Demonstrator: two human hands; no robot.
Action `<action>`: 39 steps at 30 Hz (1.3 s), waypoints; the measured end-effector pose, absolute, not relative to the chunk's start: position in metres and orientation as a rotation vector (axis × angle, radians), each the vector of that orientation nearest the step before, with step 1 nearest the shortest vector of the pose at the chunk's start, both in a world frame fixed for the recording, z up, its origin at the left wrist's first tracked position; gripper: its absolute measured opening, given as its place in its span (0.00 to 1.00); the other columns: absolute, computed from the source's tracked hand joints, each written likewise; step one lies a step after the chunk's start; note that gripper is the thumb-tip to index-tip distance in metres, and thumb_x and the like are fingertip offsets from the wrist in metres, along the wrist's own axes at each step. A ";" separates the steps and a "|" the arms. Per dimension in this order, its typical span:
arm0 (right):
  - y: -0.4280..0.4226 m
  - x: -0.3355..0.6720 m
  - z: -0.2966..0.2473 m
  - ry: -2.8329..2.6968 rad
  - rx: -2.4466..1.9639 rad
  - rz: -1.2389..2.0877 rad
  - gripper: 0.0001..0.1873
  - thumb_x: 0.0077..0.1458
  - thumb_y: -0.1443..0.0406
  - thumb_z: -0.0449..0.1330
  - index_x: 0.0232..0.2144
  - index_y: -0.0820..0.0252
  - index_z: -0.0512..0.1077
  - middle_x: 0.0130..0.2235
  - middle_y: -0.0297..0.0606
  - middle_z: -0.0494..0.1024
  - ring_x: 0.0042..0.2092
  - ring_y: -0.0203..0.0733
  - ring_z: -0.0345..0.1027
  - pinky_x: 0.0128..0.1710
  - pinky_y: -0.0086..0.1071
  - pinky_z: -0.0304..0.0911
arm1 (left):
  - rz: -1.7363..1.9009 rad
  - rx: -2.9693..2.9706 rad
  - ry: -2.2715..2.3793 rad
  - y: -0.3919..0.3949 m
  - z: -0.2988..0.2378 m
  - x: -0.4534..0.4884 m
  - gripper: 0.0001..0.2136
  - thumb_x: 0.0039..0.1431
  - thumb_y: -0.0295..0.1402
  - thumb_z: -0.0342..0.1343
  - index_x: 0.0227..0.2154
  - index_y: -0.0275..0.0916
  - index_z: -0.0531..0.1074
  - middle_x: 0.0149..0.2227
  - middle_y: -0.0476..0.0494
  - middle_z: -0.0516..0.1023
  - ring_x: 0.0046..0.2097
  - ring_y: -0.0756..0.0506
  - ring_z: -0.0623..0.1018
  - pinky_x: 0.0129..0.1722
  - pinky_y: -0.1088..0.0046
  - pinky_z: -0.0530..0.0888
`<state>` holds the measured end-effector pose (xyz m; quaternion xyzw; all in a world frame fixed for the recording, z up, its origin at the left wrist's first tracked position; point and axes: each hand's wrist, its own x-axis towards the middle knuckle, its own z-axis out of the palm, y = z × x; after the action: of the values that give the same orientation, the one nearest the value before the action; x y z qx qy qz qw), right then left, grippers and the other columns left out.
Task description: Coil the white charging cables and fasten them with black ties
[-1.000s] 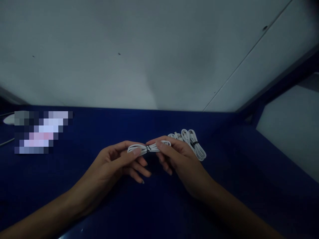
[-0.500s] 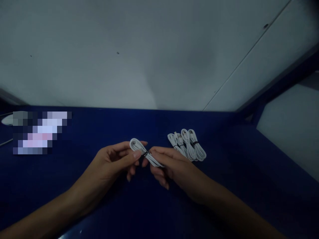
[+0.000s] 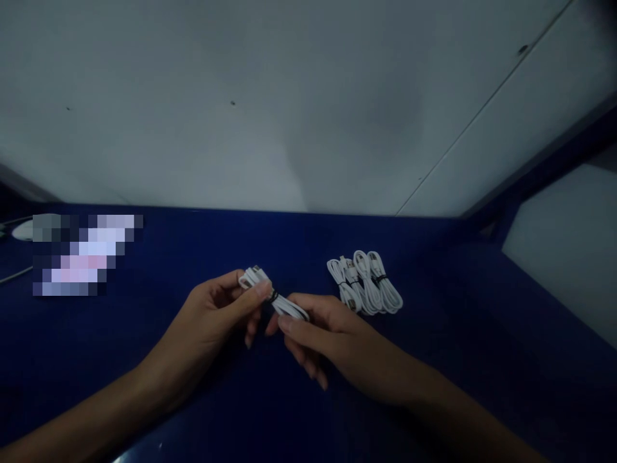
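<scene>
Between my hands is a coiled white USB cable (image 3: 289, 308), bound at its middle with a dark tie and held above the blue table. My left hand (image 3: 216, 308) pinches its upper left end, thumb on top near the tie; a metal connector pokes out there. My right hand (image 3: 328, 328) grips the lower right loops between thumb and fingers. To the right, on the table, several similar bundled white cables (image 3: 369, 283) lie side by side in a row, some with metal plugs showing.
The blue table (image 3: 231, 238) meets a pale wall panel (image 3: 241, 154) at the back. At the far left lie a blurred-out bright object (image 3: 87, 257), a white rounded object (image 3: 23, 230) and a thin cord. A pale panel (image 3: 563, 244) stands at the right.
The cable bundle has turned in my hands, so a metal connector now shows at its upper left end. My right thumb has shifted down onto the lower loops.
</scene>
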<state>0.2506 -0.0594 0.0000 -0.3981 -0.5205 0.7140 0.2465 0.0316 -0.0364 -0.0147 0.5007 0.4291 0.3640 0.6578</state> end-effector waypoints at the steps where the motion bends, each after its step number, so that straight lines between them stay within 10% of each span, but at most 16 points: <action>1: -0.059 0.250 -0.001 -1.409 -1.071 1.964 0.18 0.75 0.52 0.58 0.49 0.59 0.77 0.31 0.31 0.71 0.29 0.33 0.66 0.26 0.25 0.64 | 0.825 1.119 0.960 -0.036 -0.015 0.032 0.15 0.73 0.41 0.62 0.31 0.40 0.79 0.27 0.49 0.77 0.29 0.50 0.71 0.31 0.76 0.70; 25: -0.062 0.249 -0.007 -1.275 -0.994 2.083 0.22 0.77 0.47 0.54 0.50 0.59 0.72 0.33 0.33 0.74 0.29 0.34 0.68 0.29 0.26 0.66 | 0.794 1.159 0.909 -0.039 -0.013 0.030 0.09 0.72 0.37 0.66 0.49 0.44 0.87 0.30 0.50 0.78 0.31 0.51 0.72 0.31 0.77 0.70; 39: -0.062 0.249 -0.003 -1.382 -0.956 2.089 0.23 0.79 0.48 0.49 0.48 0.61 0.72 0.32 0.33 0.71 0.31 0.35 0.67 0.33 0.30 0.65 | 0.707 1.078 0.842 -0.038 -0.012 0.032 0.07 0.71 0.36 0.67 0.41 0.39 0.86 0.27 0.50 0.79 0.29 0.53 0.74 0.32 0.79 0.72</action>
<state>0.2490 -0.0620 -0.0026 -0.3473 -0.5018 0.7587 0.2282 0.0317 -0.0376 -0.0119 0.4874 0.3804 0.3195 0.7181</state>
